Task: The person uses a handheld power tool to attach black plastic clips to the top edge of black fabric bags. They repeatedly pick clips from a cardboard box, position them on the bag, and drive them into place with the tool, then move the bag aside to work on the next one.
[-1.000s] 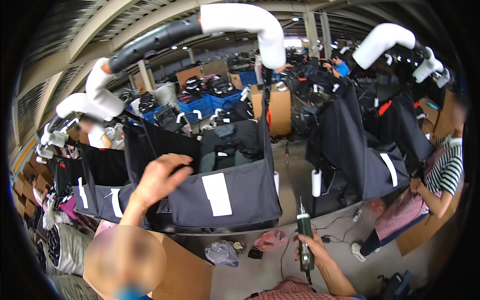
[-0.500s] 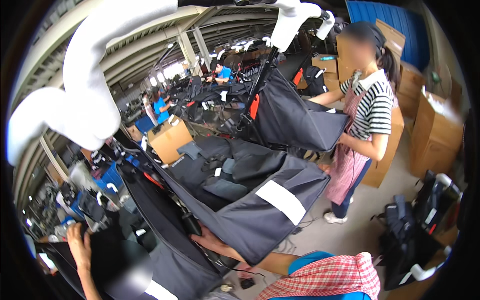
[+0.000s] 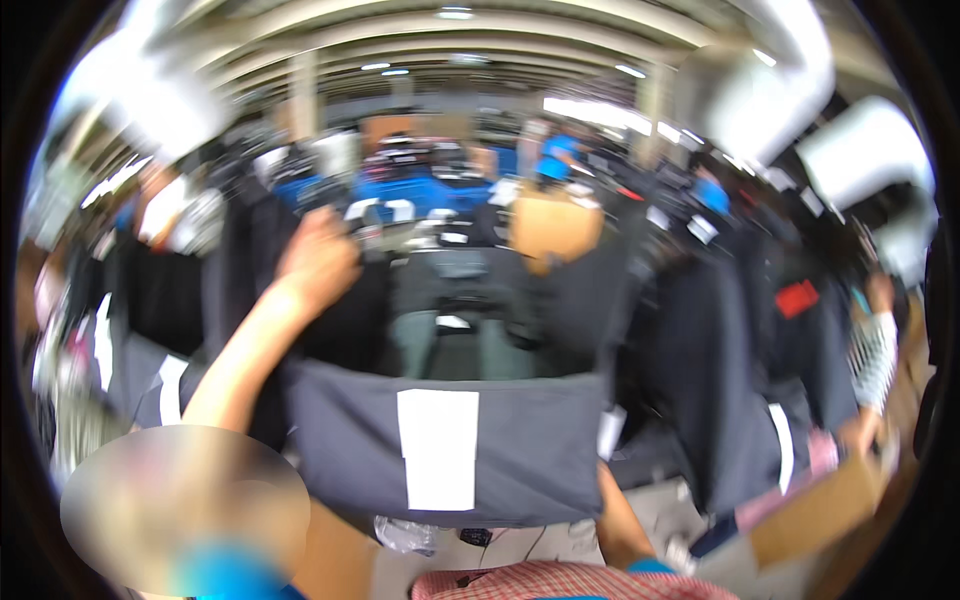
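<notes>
In front of me stands a dark grey fabric wagon point(image 3: 350, 435), a large white paper label point(image 3: 440, 450) on its near panel. Grey-green pads point(image 3: 412, 340) and dark straps show inside it. My left hand point(image 3: 320, 260) is raised at the wagon's far left side. Its fingers look curled closed, but the picture is smeared and what they hold cannot be made out. At the wagon's near right corner is my right hand point(image 3: 612, 505), its fingers hidden behind the fabric.
Another dark wagon point(image 3: 690, 390) stands close on the right, with a co-worker's striped sleeve point(image 3: 872, 360) beyond it. A further dark wagon point(image 3: 150, 300) is at left. Behind are a cardboard box point(image 3: 555, 225) and blue bins point(image 3: 420, 193). White-wrapped bars point(image 3: 775, 90) rise overhead.
My view has swung left, bringing the left-hand wagon to the middle. My left hand has gone from spread fingers to a curled hand. My right hand has moved to the near corner.
</notes>
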`<state>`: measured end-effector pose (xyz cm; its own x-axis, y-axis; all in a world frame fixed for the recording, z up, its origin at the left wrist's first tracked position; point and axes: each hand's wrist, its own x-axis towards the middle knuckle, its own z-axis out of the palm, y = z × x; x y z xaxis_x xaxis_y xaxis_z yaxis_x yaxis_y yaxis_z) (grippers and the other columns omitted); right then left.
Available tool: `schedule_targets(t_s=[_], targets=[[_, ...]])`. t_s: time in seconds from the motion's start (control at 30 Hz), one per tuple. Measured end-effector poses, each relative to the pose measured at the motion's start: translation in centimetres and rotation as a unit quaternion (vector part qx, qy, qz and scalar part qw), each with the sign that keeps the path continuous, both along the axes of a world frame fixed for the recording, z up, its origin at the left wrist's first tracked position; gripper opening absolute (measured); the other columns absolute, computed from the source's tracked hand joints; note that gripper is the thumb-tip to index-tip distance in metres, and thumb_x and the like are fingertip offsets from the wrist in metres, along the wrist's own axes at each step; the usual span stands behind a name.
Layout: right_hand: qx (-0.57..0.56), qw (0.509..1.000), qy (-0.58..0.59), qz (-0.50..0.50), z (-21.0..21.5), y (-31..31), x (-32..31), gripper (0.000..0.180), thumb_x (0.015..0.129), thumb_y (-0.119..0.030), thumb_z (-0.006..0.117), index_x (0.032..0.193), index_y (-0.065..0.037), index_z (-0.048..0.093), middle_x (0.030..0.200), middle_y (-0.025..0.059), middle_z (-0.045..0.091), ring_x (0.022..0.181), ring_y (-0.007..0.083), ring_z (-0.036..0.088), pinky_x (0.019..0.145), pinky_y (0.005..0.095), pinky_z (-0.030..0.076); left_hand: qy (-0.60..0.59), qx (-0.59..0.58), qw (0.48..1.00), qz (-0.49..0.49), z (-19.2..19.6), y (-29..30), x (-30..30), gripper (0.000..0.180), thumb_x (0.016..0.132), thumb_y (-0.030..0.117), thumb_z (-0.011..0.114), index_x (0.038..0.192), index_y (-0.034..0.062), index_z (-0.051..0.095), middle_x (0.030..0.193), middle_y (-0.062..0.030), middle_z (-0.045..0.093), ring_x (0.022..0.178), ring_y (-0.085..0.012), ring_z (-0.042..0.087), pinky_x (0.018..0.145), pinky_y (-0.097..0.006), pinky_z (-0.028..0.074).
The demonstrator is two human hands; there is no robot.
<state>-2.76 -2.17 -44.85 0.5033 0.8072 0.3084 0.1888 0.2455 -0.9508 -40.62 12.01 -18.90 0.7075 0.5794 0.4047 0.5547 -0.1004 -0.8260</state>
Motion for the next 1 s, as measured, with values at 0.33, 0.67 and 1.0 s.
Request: schedule_targets(t_s=[0.33, 0.67, 1.0], targets=[[0.089, 0.990, 0.018, 0.113, 6.1, 6.6, -7.9, 0.061, 0.089, -0.027, 0.058, 0.138, 0.002, 0.036, 0.135, 0.0195, 0.048, 0.117, 0.0271, 0.052, 0.096, 0.0361, 0.043, -0.016, -0.036, 0.999, -0.031, -2.7, 9.3, -2.4, 0.027, 0.083, 0.030, 0.054, 0.075, 0.0126, 0.073, 0.084, -0.0055, 0.068, 0.096, -0.0274, 0.059, 0.098, -0.049, 0.029], [0.175, 0.966, -0.026, 0.188, 15.9, 11.7, -12.3, 0.057, 0.090, -0.027, 0.057, 0.137, 0.001, 0.038, 0.133, 0.0175, 0.049, 0.116, 0.0260, 0.053, 0.095, 0.0361, 0.043, 0.026, -0.038, 0.999, 0.003, -1.9, 11.0, -1.8, 0.034, 0.085, 0.027, 0.051, 0.092, 0.0032, 0.075, 0.103, -0.0157, 0.070, 0.104, -0.0310, 0.061, 0.103, -0.049, 0.028], [0.100, 0.976, 0.003, 0.192, 10.1, 15.3, -9.7, 0.054, 0.091, -0.027, 0.055, 0.135, 0.000, 0.040, 0.132, 0.0155, 0.050, 0.114, 0.0250, 0.054, 0.094, 0.0360, 0.044, -0.476, -0.068, 0.744, -0.463, -3.7, -8.3, -7.5, 0.016, 0.084, 0.013, 0.063, 0.096, 0.0033, 0.066, 0.096, -0.0104, 0.065, 0.093, -0.0277, 0.060, 0.084, -0.039, 0.047]])
